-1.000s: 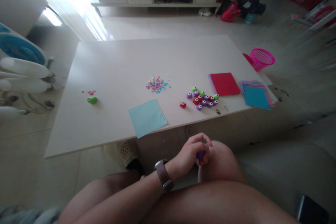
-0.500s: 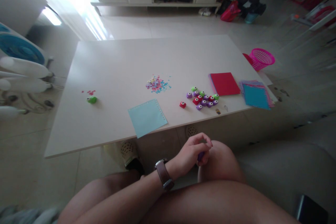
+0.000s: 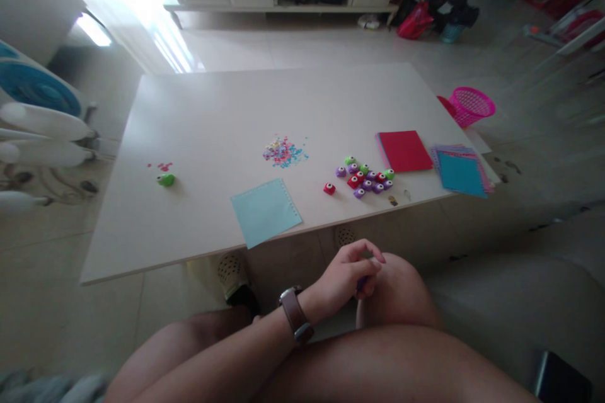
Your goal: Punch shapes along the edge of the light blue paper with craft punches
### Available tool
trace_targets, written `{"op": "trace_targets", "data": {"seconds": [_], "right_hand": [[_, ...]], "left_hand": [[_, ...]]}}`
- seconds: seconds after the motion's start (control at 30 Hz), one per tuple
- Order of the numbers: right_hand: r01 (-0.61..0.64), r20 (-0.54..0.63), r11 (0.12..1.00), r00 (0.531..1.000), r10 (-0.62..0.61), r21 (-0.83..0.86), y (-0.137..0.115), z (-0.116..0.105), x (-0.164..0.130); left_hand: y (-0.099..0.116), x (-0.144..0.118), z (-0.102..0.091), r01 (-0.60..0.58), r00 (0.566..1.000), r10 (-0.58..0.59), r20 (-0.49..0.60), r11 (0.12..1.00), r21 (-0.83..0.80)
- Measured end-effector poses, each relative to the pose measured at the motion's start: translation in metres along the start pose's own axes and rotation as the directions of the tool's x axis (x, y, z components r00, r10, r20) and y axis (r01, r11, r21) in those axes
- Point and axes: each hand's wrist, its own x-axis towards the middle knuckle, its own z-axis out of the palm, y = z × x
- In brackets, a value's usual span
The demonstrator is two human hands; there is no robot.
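My left hand [image 3: 345, 277], with a brown watch on the wrist, rests against my knee below the table's near edge. Its fingers are curled around a small purple punch [image 3: 361, 282], mostly hidden by them. My right hand is out of sight. On the white table [image 3: 212, 113] a cluster of small purple, red and green punches [image 3: 366, 177] lies near the front right, with a single red punch [image 3: 329, 188] just left of it. A light blue paper sheet [image 3: 266, 211] with a punched edge lies at the near edge. A lone green punch [image 3: 166, 179] sits far left.
A pile of coloured paper bits [image 3: 284, 152] lies mid-table. A red paper stack [image 3: 405, 150] and a blue-topped stack [image 3: 460, 171] sit at the right edge. A pink basket [image 3: 471, 105] stands on the floor beyond. A fan [image 3: 38, 113] stands left. A dark phone [image 3: 562, 381] lies at lower right.
The fingers of my left hand have closed a little more over the purple punch, hiding more of it. Nothing on the table has moved.
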Motion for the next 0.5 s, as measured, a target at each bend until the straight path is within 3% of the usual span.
{"op": "trace_targets", "data": {"seconds": [0.5], "right_hand": [[-0.003,0.075,0.999,0.997,0.006,-0.043,0.0038,-0.0086,0.0000]], "left_hand": [[0.0008,-0.0002,0.0003,0.016,1.000,-0.016,-0.018,1.000,0.011]]}}
